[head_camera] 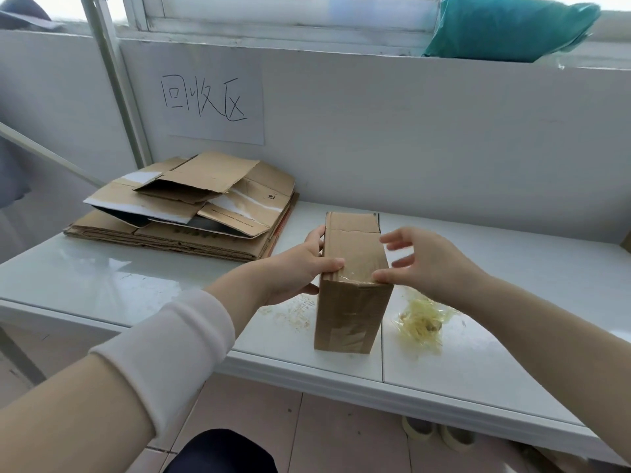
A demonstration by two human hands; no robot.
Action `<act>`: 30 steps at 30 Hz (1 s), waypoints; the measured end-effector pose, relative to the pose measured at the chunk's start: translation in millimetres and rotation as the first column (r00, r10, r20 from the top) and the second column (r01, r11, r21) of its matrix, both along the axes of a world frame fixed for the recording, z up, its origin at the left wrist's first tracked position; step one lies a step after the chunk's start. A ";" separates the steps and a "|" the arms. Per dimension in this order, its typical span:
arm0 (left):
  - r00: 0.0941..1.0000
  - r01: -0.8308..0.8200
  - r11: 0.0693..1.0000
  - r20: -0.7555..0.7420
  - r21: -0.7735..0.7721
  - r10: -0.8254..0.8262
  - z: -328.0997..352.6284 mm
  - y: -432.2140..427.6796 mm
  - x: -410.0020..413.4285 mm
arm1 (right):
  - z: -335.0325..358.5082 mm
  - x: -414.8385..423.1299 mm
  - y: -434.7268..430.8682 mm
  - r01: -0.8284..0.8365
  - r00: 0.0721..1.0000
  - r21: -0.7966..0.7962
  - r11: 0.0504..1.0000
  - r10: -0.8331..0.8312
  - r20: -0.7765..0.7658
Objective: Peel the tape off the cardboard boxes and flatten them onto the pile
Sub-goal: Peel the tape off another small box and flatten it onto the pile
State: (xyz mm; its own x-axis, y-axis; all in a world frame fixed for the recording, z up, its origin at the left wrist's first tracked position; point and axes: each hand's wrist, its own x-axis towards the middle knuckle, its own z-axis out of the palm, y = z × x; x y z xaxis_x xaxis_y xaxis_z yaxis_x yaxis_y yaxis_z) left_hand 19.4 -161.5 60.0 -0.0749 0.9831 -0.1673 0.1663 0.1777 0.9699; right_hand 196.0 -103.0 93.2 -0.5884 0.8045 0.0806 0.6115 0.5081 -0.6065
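A narrow brown cardboard box [348, 312] stands upright on the white table [102, 281], with clear tape over its top edge and near face. My left hand [297, 268] grips the box's left side, thumb on the top near edge. My right hand [430, 264] hovers at the right, fingers spread, with the thumb tip touching the taped top corner. A pile of flattened cardboard [184, 213] lies at the back left of the table. A crumpled wad of peeled clear tape [421, 322] sits on the table right of the box.
A white partition wall runs behind the table with a paper sign [211, 100] on it. A teal bag [508, 27] rests on the window sill at upper right. Cardboard crumbs [293, 312] lie left of the box. Tape rolls [437, 433] sit on the floor under the table.
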 end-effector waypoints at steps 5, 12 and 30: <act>0.995 -0.099 0.994 0.036 0.043 0.097 -14.7 3.2 -1.7 | -1.6 5.6 -2.2 -0.079 0.997 0.082 0.993 0.078 0.014; 0.955 -0.289 0.947 0.104 0.136 0.277 -26.0 1.3 -13.5 | -12.3 5.4 1.6 -0.108 0.972 -0.085 0.991 0.087 -0.220; 0.531 -0.084 0.992 -0.838 0.093 0.124 44.9 -24.5 -52.1 | -37.4 -18.4 -16.9 -0.171 0.913 -0.319 0.932 0.028 -0.406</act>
State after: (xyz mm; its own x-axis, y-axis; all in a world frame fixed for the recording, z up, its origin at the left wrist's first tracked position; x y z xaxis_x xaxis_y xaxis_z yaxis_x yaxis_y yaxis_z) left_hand -32.6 -185.9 104.9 -0.2636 0.9625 0.0646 0.8911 0.2173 0.3983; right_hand 177.6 -119.9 55.8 -0.6451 0.7624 0.0512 0.2476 0.2719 -0.9299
